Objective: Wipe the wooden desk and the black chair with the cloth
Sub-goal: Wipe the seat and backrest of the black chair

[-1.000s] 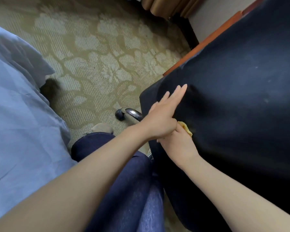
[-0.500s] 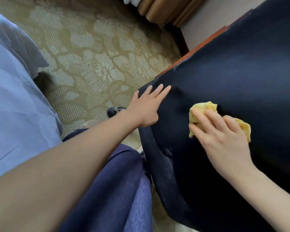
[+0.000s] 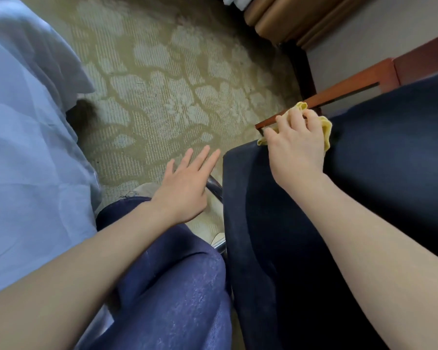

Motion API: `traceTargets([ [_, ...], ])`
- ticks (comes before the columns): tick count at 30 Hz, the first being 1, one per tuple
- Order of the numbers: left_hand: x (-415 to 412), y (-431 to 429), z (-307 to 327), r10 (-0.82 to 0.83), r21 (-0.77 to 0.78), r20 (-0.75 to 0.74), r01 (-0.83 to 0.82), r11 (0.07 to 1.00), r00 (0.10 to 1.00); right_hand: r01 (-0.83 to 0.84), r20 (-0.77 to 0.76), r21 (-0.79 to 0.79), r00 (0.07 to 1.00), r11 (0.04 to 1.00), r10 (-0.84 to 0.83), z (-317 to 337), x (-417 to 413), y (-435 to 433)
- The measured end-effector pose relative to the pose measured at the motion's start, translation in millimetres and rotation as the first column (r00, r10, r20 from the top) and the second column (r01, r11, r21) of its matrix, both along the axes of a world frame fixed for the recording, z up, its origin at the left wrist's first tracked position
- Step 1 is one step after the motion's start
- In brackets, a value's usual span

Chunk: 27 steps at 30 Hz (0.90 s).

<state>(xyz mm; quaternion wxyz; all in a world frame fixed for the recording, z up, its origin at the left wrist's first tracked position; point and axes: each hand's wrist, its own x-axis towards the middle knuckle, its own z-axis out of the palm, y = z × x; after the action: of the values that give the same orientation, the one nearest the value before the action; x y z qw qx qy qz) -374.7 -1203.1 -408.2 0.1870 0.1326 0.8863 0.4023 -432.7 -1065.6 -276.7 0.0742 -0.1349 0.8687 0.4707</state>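
head view: the right hand (image 3: 297, 150) is curled over the crumpled yellow cloth (image 3: 325, 127), pressing it onto the far corner of the black upholstered chair (image 3: 390, 173), just beside the edge of the reddish-brown wooden table (image 3: 339, 93). the left hand (image 3: 185, 188) is flat, fingers spread, holding nothing. it hovers over the patterned beige carpet (image 3: 162, 84) just off the chair's edge. this looks like the chair-wiping step, working at a corner. the next move likely calls for a firm sweep back across the dark fabric, with the free hand steadying the chair. no brand, label or writing can be read anywhere.
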Motion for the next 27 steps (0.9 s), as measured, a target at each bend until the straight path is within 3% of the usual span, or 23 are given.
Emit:
traceTargets([
  [8, -2.4, 11.6, -8.6, 0.024, 0.028, 0.039, -0.026, 0.999, 0.999, -0.024, 0.184, -0.036, 0.982, 0.999, 0.030, -75.3, -13.2, 1.8],
  [14, -21.8, 22.2, 1.9, -0.028, 0.057, 0.002, 0.028, 0.998, 1.000, -0.129, 0.292, 0.024, 0.949, 0.991, 0.116, -102.4, 6.6, 14.6],
  [20, -31.0, 49.0, 35.2, -0.177, 0.114, -0.097, 0.188, 0.975, 0.979, -0.115, 0.335, -0.219, 0.924, 0.969, 0.185, -99.6, 79.1, 30.9],
  [23, -27.1, 62.8, 49.3, -0.228, 0.137, -0.180, 0.254, 0.958, 0.957, -0.078, 0.367, -0.201, 0.918, 0.976, 0.149, -89.6, 128.9, 45.4],
  [27, -15.2, 68.6, 57.3, -0.257, 0.121, -0.162, 0.278, 0.953, 0.953, -0.037, 0.444, -0.166, 0.890, 0.986, 0.108, -54.3, 189.3, 58.4],
])
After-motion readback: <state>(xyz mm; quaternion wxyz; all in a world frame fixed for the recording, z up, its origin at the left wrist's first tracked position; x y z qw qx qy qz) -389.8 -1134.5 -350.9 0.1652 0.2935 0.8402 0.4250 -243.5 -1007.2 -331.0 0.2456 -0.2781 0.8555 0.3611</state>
